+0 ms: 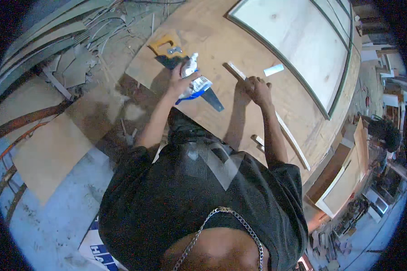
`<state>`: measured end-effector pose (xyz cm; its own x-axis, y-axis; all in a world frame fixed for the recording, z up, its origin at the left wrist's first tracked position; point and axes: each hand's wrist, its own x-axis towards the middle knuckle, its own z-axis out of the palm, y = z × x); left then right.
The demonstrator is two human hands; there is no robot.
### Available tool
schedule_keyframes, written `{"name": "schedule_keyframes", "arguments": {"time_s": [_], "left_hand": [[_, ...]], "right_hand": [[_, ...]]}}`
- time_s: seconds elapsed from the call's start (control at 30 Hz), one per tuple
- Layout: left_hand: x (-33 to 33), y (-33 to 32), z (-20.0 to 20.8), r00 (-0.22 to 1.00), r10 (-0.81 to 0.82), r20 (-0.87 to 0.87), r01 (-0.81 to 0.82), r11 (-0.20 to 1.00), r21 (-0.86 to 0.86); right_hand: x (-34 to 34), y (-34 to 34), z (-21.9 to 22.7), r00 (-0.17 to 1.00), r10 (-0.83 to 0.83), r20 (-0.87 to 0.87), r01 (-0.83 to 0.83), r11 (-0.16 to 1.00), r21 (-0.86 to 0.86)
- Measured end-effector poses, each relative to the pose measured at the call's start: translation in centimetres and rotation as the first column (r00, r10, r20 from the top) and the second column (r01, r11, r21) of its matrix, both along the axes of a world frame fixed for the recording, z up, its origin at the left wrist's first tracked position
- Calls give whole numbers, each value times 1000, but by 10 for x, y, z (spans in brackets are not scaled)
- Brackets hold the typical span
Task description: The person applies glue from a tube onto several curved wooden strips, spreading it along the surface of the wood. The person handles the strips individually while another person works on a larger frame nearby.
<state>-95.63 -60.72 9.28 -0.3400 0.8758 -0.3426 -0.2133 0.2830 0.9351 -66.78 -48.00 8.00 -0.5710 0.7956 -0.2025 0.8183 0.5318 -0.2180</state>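
Left hand (182, 81) has its fingers closed around a white-and-blue packet (200, 85), above a handsaw (213, 100) which lies on the wooden table (203, 29). Right hand (259, 90) is bent down over a thin light strip (236, 71) on the same table; from where I stand, I cannot tell if it grips the strip or only presses it. My worry is the saw: if the left hand drops low without attention, its knuckles could meet the teeth. Also, a too strong squeeze could perhaps push out what the packet contains. The strip is narrow, so uneven pressure from the right hand might roll it, or turn it toward the framed panel (298, 38).
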Motion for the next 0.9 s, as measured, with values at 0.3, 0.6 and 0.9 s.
{"name": "schedule_keyframes", "arguments": {"time_s": [0.3, 0.6, 0.9], "left_hand": [[-44, 49, 35, 593, -196, -781, 413, 907, 86], [-25, 70, 57, 603, -243, -760, 530, 834, 154], [-9, 63, 70, 502, -181, -846, 555, 817, 155]], "right_hand": [[1, -19, 42, 918, -14, -396, 27, 999, 28], [-3, -45, 91, 881, -67, -468, 109, 992, 61], [-9, -53, 98, 859, -104, -501, 164, 983, 77]]}}
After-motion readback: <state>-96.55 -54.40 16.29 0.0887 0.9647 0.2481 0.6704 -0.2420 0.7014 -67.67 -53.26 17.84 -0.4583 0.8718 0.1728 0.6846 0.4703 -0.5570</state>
